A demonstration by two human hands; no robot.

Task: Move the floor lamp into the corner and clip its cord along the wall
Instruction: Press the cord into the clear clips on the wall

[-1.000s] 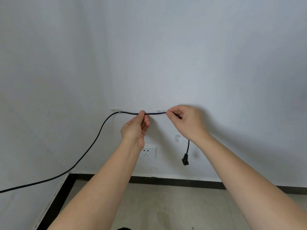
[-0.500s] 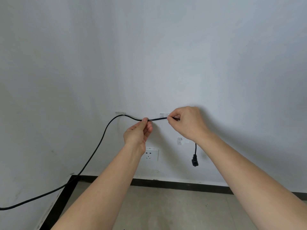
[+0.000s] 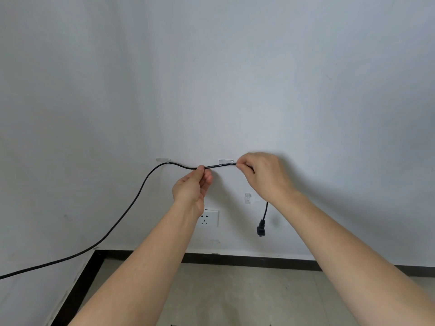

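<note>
A black cord [image 3: 131, 208] rises from the lower left along the wall and passes under a clear clip [image 3: 163, 160]. From there it dips slightly and runs through a second clear clip [image 3: 226, 162]. My left hand [image 3: 193, 187] pinches the cord between the two clips. My right hand [image 3: 263, 175] grips the cord just right of the second clip. Below my right wrist the cord's end hangs down with its black plug [image 3: 260, 229] dangling free. A third clear clip [image 3: 247, 198] sits lower on the wall with no cord in it. The lamp is not in view.
A white wall socket [image 3: 210, 218] is mounted below my left hand, partly hidden by my wrist. A black skirting board [image 3: 247, 258] lines the foot of both walls, which meet in a corner at the left. The floor [image 3: 235, 295] is beige tile.
The cord between the first clip and my left hand has gone from straight to sagging. The dangling plug has shifted to the right.
</note>
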